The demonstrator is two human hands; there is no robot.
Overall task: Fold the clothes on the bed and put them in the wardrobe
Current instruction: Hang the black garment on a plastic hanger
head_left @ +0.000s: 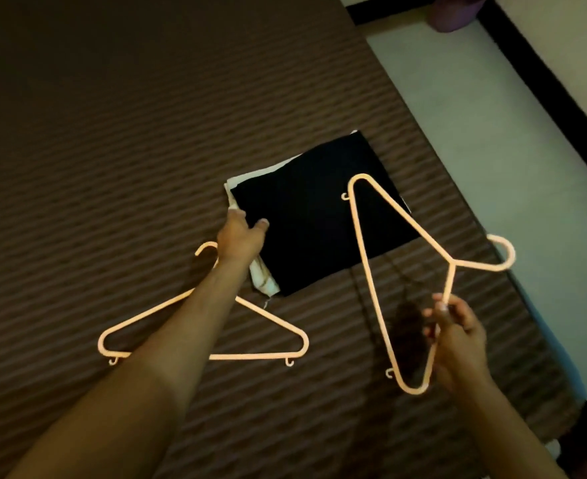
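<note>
Folded stack sits mid-bed on the brown striped bedspread (112, 150): black folded garment (319, 216) on top of a white folded one (264, 276). Your left hand (242, 238) reaches the stack's near-left corner, thumb on the black, fingers hidden at the edge, so I can't tell if that grip has closed. Your right hand (456, 335) pinches the peach plastic hanger (368, 271) by its shoulder arm. A second peach hanger (271, 318) lies flat under your left forearm. Slide fingers fully under the white layer, lift both together, keep it level
</note>
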